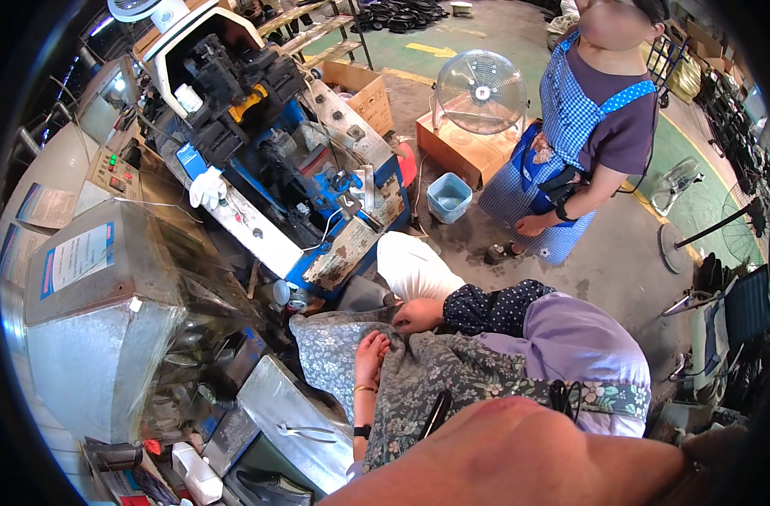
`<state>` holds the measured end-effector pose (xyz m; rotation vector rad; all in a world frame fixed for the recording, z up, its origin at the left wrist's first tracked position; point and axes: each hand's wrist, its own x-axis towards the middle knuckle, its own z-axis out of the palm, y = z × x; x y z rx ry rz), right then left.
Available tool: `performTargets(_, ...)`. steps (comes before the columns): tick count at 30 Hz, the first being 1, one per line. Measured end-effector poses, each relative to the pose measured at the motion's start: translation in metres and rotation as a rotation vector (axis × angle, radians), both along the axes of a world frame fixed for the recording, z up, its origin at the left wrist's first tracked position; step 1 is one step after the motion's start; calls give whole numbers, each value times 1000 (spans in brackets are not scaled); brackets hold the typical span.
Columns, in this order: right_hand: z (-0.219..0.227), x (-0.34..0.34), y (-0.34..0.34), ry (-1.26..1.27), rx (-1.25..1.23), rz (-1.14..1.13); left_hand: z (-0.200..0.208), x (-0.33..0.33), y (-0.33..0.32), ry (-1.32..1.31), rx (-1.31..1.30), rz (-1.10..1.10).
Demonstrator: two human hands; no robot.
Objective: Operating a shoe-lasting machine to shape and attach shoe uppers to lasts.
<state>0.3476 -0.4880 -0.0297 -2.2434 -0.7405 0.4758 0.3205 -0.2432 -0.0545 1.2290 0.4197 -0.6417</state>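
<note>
A grey floral apron (452, 379) is spread over my lap, its paler blue-grey side (326, 350) showing at the left. My left hand (370, 354), with a bangle and a dark band at the wrist, lies at a fold of this cloth with its fingers curled on it. Just beyond it, my right hand (418, 315) comes out of a dark polka-dot sleeve (494, 309). Its fingers are bent down and closed on the apron; the fingertips are partly hidden. Left of my lap, metal pliers (305, 433) rest on a sloping metal surface (275, 396).
A blue-and-white machine (300, 169) stands ahead, a metal hood (106, 287) at the left. A black shoe (271, 489) lies low left. A person in a blue checked apron (562, 110) stands beyond, near a blue bin (450, 198) and a fan (482, 91) on a carton (461, 150).
</note>
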Motion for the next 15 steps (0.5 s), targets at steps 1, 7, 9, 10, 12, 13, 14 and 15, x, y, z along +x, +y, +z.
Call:
performTargets(1,0,-1,1,-4,-2,-2,-1,-1,0,-4,3,7)
performTargets(7,23,2,-13,505,594,-188,-4,-1,1,21,14,-10)
performTargets(9,81,17,-24,897,1034,-388,-11,1,3,30,45,-19)
performTargets(10,87,29,-33,862,1154,-497,-10,3,3,22,68,-45)
performTargets(12,90,50,-45,665,1226,-603,-8,7,2,3,98,-78)
performTargets(13,99,54,-43,520,1179,-606,-8,8,2,21,106,-85)
performTargets(14,108,46,-40,496,1210,-463,-8,9,2,9,97,-66)
performTargets(15,126,34,-40,480,1103,-336,-6,7,3,-9,84,-46)
